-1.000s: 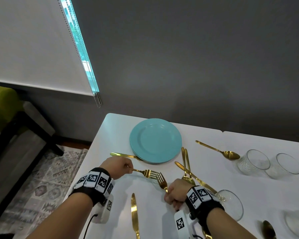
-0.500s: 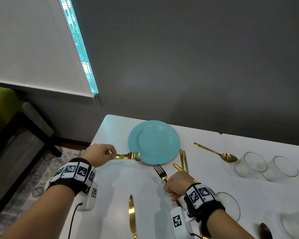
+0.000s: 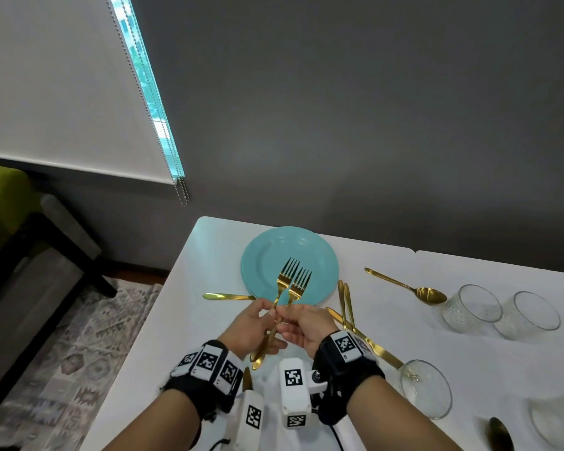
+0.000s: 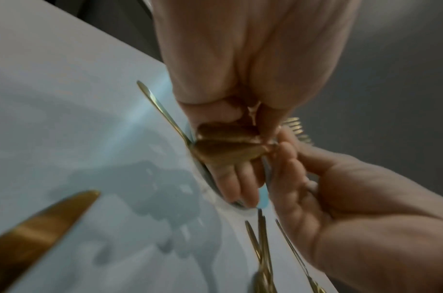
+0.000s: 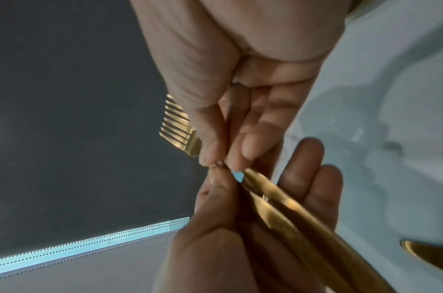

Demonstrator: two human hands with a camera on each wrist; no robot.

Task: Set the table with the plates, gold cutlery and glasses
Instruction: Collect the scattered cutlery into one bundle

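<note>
- looks like the person's bunching the two gold forks [image 3: 292, 283] together mid-air, over the near rim of the teal plates [image 3: 267, 255] at the table's [image 3: 209, 320] far left corner
- left hand [image 3: 248, 330] and right hand [image 3: 306, 330] both pinch the handles, fingers curled in tight
- next move probably: hand both forks to one hand, lay them beside a plate

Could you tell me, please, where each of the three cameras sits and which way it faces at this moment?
Head: worn on the head, looking forward and down at the white table and teal plate; both forearms, left hand and right hand show.
Left wrist: looks along the left hand at its fingers on the two gold forks; the right hand shows too.
Right wrist: looks along the right hand at the fork handles, wall behind; the left hand shows.
Shared: all three show both hands holding the forks.
</note>
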